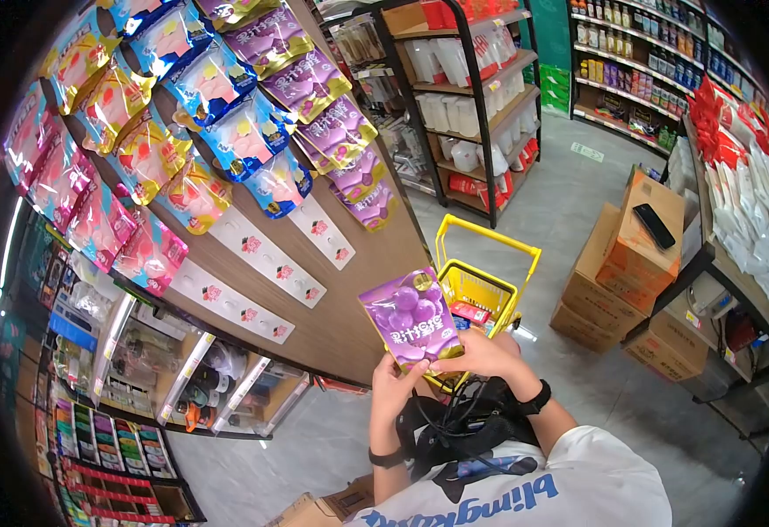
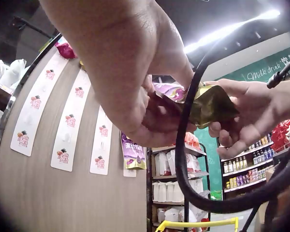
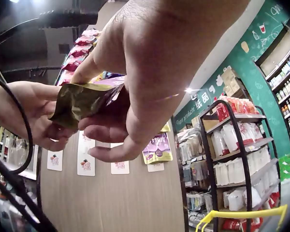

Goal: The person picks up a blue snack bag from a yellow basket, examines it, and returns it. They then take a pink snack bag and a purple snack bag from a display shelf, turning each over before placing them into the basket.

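Note:
A purple bag of grape candy (image 1: pixel 411 316), its printed front facing up, is held low in front of the body by both hands. My left hand (image 1: pixel 393 386) pinches its lower left corner, the thumb on the front. From the other side my right hand (image 1: pixel 490 358) grips the lower right edge. The wrist views show the bag's gold underside (image 2: pixel 212 105) between the hands, with fingers curled beneath it. To the left, a wood-toned display panel (image 1: pixel 380 263) carries rows of hanging candy bags, including purple ones (image 1: pixel 310 83) and blue ones (image 1: pixel 248 132).
White hanging strips (image 1: pixel 266 265) run down the panel below the bags. Just beyond my hands stands a yellow shopping basket cart (image 1: pixel 492 234) with packages inside. Cardboard boxes (image 1: pixel 639 255) with a phone (image 1: pixel 654 226) on top are at right. A black shelf rack (image 1: pixel 481 132) stands ahead.

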`<state>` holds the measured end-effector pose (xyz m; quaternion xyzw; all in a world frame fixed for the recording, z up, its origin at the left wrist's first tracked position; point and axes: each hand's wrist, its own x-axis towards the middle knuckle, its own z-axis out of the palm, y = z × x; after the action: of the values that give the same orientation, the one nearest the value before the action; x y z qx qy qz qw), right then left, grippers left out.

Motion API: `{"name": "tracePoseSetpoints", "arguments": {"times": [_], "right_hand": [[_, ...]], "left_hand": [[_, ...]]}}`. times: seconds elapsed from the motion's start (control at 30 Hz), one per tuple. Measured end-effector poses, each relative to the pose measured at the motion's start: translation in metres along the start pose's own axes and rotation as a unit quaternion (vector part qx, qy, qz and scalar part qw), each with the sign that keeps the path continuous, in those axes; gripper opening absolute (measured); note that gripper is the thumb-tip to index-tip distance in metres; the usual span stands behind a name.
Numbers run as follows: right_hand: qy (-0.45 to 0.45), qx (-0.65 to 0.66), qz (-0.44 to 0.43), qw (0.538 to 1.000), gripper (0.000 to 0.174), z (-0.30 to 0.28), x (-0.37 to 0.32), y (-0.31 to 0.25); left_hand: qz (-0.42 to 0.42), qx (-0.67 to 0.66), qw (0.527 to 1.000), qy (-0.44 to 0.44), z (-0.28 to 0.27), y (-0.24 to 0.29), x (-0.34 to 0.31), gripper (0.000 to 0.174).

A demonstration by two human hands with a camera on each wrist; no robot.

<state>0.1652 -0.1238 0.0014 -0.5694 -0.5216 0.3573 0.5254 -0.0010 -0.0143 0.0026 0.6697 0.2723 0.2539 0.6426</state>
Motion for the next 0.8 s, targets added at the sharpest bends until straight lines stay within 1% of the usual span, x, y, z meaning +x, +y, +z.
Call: {"name": "tracePoseSetpoints", "arguments": {"times": [0.07,0.2,0.27,0.3,0.37,0.47,0.7,0.8], "right_hand": [[-0.005,0.009,0.01,1.0,0.046,-0.001,-0.001,-0.005],[-0.019,0.008,0.024,1.0,0.047,-0.002,-0.003,-0.016],[-0.018,-0.015,0.019,1.0,0.047,0.001,-0.002,-0.016],[-0.018,-0.027,0.016,0.999,0.047,0.002,-0.002,-0.015],[-0.027,-0.004,0.02,0.999,0.047,0.003,-0.001,-0.01],[-0.032,0.015,0.02,0.999,0.046,0.003,-0.002,-0.011],[-0.041,0.016,0.031,0.999,0.045,0.001,-0.004,-0.013],[-0.026,0.006,0.008,1.0,0.044,0.003,-0.003,-0.014]], "left_hand": [[0.022,-0.011,1.0,-0.002,0.001,-0.002,0.001,0.031],[0.032,-0.04,0.999,-0.008,-0.001,-0.008,0.002,0.031],[0.041,-0.066,0.997,-0.009,0.0,-0.007,0.001,0.031],[0.03,-0.06,0.998,-0.01,0.0,-0.007,0.0,0.031],[0.008,-0.046,0.999,-0.011,-0.002,-0.005,0.0,0.031],[0.028,-0.043,0.999,-0.006,0.001,-0.002,0.0,0.031],[0.022,-0.009,1.0,-0.007,0.002,0.002,-0.001,0.03],[0.019,0.0,1.0,-0.009,0.001,0.002,-0.002,0.03]]}}
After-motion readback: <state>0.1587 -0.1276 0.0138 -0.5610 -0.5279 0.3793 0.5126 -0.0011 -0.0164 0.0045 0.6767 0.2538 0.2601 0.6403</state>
